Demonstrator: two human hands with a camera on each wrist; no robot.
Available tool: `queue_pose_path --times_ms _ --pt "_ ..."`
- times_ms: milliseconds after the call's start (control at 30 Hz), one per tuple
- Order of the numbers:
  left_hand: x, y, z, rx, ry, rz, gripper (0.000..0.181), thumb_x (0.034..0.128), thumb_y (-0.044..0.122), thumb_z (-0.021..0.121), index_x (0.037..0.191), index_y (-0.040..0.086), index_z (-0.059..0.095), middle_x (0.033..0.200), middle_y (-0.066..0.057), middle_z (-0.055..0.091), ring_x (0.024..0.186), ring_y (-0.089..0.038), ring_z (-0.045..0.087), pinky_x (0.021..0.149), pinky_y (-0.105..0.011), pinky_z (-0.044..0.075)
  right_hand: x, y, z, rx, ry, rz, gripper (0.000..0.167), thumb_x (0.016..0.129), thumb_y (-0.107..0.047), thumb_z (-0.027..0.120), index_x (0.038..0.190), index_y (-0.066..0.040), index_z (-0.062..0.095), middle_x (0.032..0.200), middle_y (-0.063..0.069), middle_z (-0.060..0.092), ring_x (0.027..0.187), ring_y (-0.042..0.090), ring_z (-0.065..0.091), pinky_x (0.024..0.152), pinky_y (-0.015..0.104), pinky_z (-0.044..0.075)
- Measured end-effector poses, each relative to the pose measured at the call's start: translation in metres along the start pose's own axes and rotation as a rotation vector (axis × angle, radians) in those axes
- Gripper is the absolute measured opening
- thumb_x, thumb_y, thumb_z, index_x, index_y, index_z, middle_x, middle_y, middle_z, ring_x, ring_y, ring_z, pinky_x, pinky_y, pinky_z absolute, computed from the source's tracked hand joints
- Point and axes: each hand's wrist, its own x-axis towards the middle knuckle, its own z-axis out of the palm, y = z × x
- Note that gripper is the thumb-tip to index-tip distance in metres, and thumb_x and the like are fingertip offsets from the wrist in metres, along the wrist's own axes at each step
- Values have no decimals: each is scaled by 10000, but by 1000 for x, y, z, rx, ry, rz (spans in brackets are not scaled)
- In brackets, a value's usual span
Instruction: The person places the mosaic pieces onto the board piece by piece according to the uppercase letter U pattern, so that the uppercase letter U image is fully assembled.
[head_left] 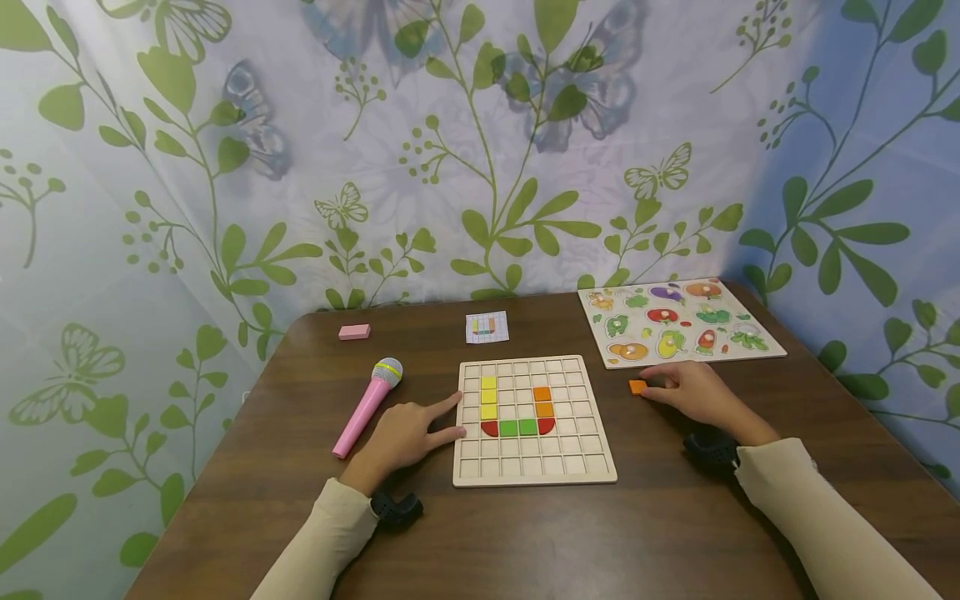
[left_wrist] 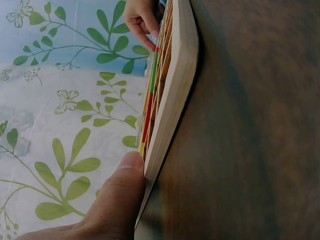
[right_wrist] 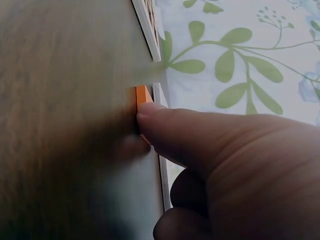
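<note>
A square wooden grid board [head_left: 534, 480] lies mid-table. Its cells hold yellow tiles [head_left: 489, 397], red rounded pieces [head_left: 490, 428], green tiles [head_left: 517, 427] and orange tiles [head_left: 542, 393], laid out in a U. With index finger and thumb extended, my left hand [head_left: 401, 435] touches the board's left edge; its thumb [left_wrist: 127, 175] shows there in the left wrist view. To the right of the board, my right hand [head_left: 693, 392] pinches a loose orange square tile [head_left: 637, 387] at the tabletop. The right wrist view shows the thumb [right_wrist: 165, 120] against this tile.
A pink toy microphone [head_left: 363, 413] lies left of my left hand. Behind are a pink block [head_left: 354, 332] and a small pattern card [head_left: 487, 327] picturing a similar U. A vegetable peg puzzle [head_left: 678, 321] sits at the back right. Printed fabric [head_left: 480, 167] hangs behind the table.
</note>
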Motion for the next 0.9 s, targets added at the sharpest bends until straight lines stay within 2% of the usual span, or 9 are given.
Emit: queue_pose_path --times_ms 567,900 --pt "-1 3 -3 11 5 -1 694 965 663 545 1551 300 467 529 63 403 514 -129 387 554 -313 401 0 0 2 -26 9 -28 318 925 -284 776 1143 -53 767 567 -46 414 531 146 375 541 298 285" --pt "-1 2 -1 6 6 2 701 966 664 543 1557 297 456 514 57 401 496 -121 340 541 -310 394 2 -2 6 -43 29 -59 330 933 -308 769 1146 -55 770 581 -58 436 543 134 373 564 300 312"
